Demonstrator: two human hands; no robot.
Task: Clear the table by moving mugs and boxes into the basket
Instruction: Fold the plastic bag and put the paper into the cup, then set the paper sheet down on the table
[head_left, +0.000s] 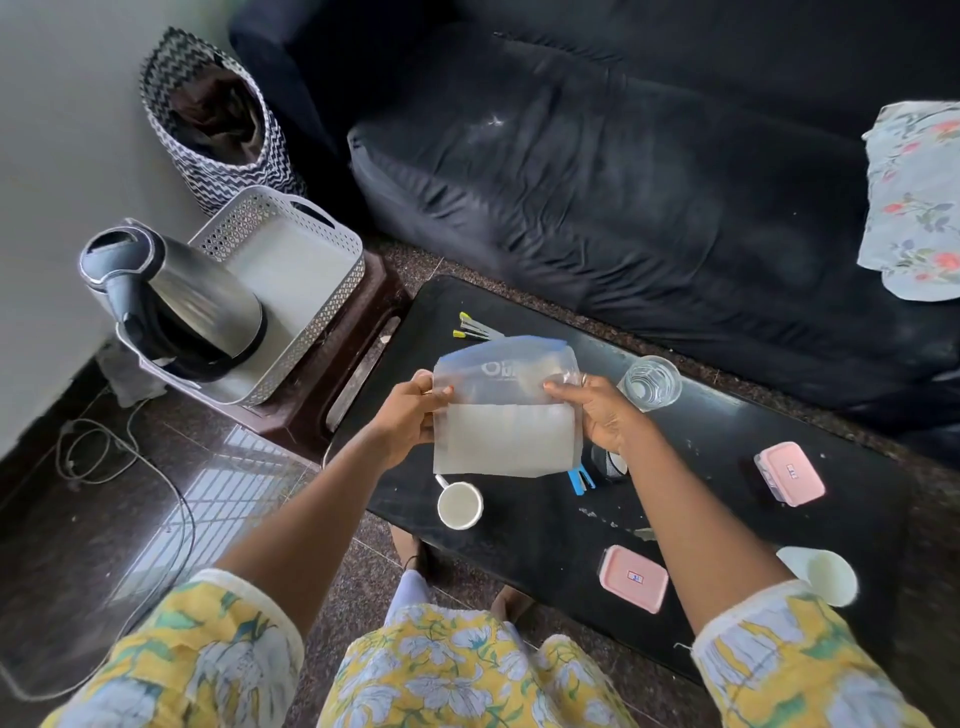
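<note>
Above the black table (519, 545) I hold a translucent plastic pouch (506, 415) with both hands. My left hand (410, 415) grips its left edge and my right hand (602, 415) pinches its right edge. Below the pouch a white mug (460, 505) stands on the table. Two pink lidded boxes lie there, one near the front edge (634, 578) and one further right (789, 473). The white perforated basket (332, 291) sits on a dark stool to the left, with a steel kettle (176, 291) inside it.
A clear glass (650, 383), a white cup (826, 574) on its side, a blue clip (579, 479) and yellow-tipped pens (475, 327) also lie on the table. A dark sofa (623, 182) stands behind. A zigzag-patterned bag (218, 130) stands by the wall. Cables trail on the floor (93, 452).
</note>
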